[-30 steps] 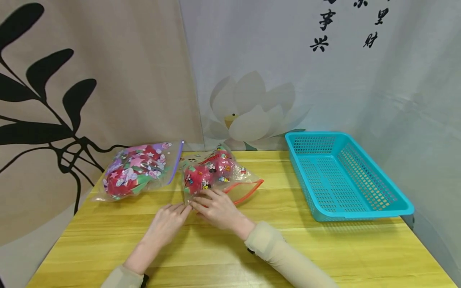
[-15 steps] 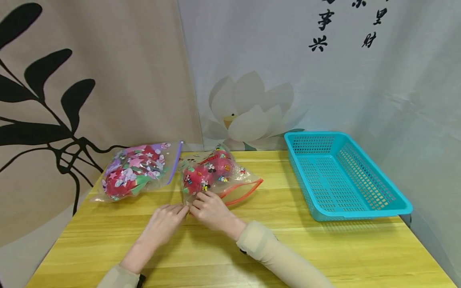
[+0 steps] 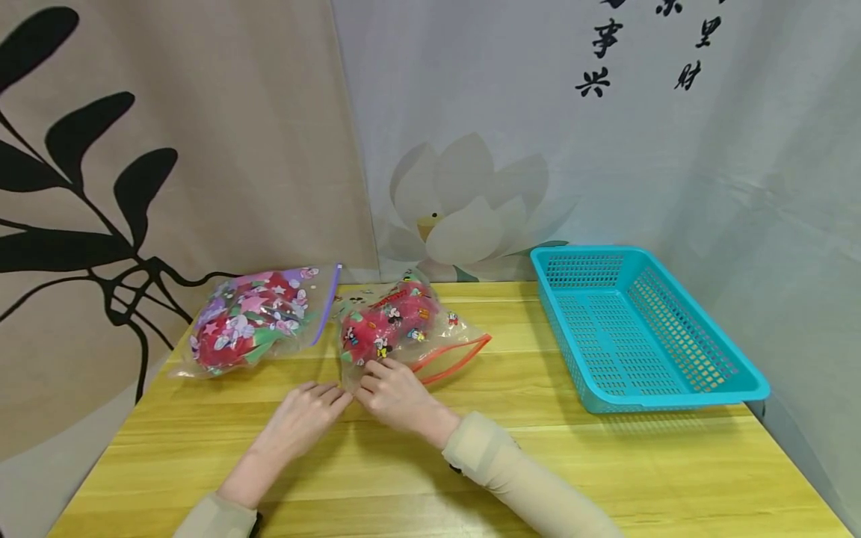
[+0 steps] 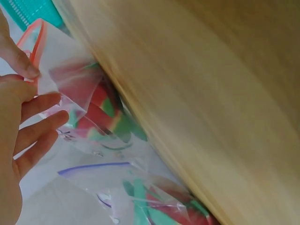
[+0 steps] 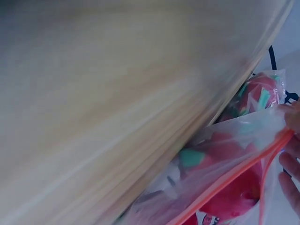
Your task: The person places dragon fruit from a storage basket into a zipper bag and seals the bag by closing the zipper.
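In the head view, a clear zip bag (image 3: 430, 340) with cartoon prints and a red-orange zip strip lies at the table's middle. Rounded red pieces (image 3: 366, 332) with green parts show inside; their exact kind is unclear through the plastic. My left hand (image 3: 306, 418) pinches the bag's near corner, and in the left wrist view its fingers (image 4: 44, 124) lie at the red strip. Right beside it, my right hand (image 3: 397, 396) pinches the same edge, partly covering it. The right wrist view has that hand's fingers (image 5: 290, 161) by the strip, whose two sides stand apart.
Left of this bag lies a second zip bag (image 3: 309, 329) with a purple strip and red, pink and green contents. A turquoise perforated basket (image 3: 581, 373) stands at the table's right. A printed cloth (image 3: 282, 149) hangs behind the wooden table (image 3: 377, 486).
Both hands have shifted slightly left and toward the near edge along the bag's corner. The bags and the basket stay in place.
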Demonstrator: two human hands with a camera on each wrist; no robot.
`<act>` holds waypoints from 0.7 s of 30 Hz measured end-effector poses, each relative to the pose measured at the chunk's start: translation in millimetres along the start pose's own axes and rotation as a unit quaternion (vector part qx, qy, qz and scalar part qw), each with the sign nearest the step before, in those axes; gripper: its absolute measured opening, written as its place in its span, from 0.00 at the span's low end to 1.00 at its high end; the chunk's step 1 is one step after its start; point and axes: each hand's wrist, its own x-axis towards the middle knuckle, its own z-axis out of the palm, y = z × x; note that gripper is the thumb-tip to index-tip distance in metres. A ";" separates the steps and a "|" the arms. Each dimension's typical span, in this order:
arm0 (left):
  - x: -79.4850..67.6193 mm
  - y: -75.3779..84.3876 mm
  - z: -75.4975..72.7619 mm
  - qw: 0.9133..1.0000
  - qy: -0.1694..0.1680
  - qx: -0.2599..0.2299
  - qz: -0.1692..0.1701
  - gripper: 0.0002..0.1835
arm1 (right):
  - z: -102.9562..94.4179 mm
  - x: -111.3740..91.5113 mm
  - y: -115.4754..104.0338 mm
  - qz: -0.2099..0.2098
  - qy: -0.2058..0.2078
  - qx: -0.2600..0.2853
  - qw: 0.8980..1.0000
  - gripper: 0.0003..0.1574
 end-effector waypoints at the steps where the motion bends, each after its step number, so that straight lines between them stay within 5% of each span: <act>1: 0.1 -0.3 0.3 1.000 0.002 0.000 0.001 0.08 | -0.2 -1.2 1.6 -0.003 0.001 -0.001 1.000 0.07; 10: -0.1 -2.9 1.8 1.000 0.021 0.014 -0.006 0.33 | 0.6 -15.9 23.6 -0.011 0.035 -0.013 0.999 0.09; 16: -2.0 -6.3 0.9 1.000 0.023 0.003 -0.008 0.31 | 0.6 -26.2 35.7 -0.012 0.039 -0.022 0.999 0.06; 21: -4.0 -7.8 0.5 1.000 0.026 -0.004 -0.008 0.13 | 1.3 -36.1 45.4 -0.011 0.051 -0.015 0.999 0.05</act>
